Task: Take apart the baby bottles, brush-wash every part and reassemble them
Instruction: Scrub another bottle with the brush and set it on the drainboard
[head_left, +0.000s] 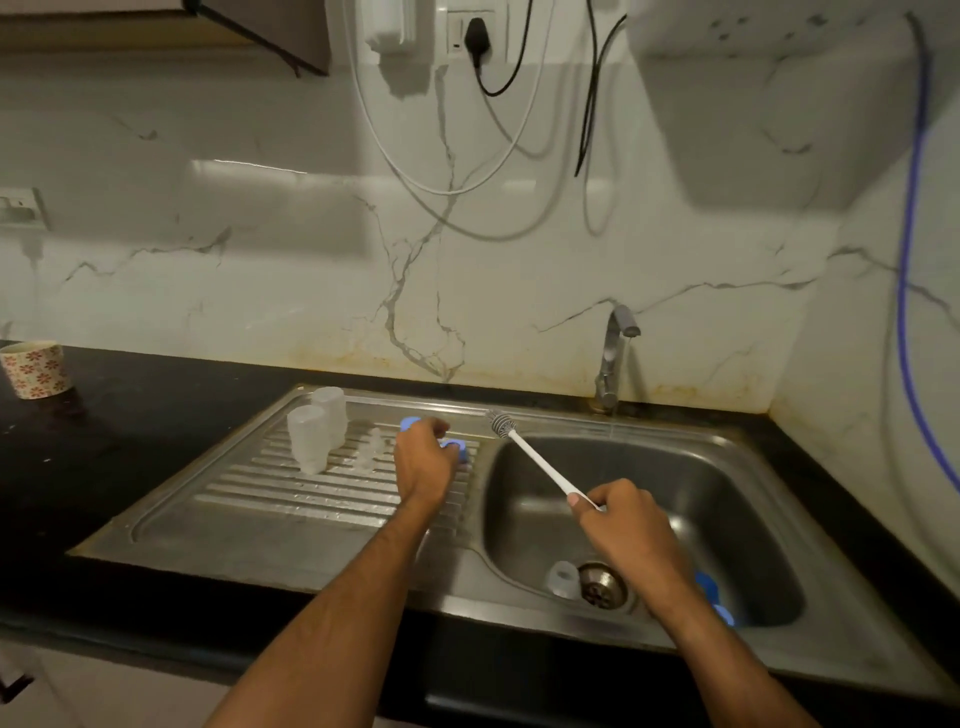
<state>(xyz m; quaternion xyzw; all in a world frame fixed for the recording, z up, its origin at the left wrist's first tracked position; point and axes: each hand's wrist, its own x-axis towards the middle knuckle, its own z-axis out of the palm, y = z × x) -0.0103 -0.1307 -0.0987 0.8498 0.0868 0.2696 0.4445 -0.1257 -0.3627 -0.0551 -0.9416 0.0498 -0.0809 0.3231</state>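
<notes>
Inside the sink basin (727, 499) lies a clear cap (562, 578); hands grip blue ring (457, 447) and brush (540, 462).

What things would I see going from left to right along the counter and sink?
Flowery cup → two upside-down clear bottles → clear teats → left hand on a blue ring → bottle brush → right hand holding its handle → tap → blue hose.

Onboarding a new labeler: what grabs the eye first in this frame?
The right hand holding the white bottle brush angled over the sink basin. The left hand rests on a blue ring on the drainboard, beside two upturned clear bottles.
</notes>
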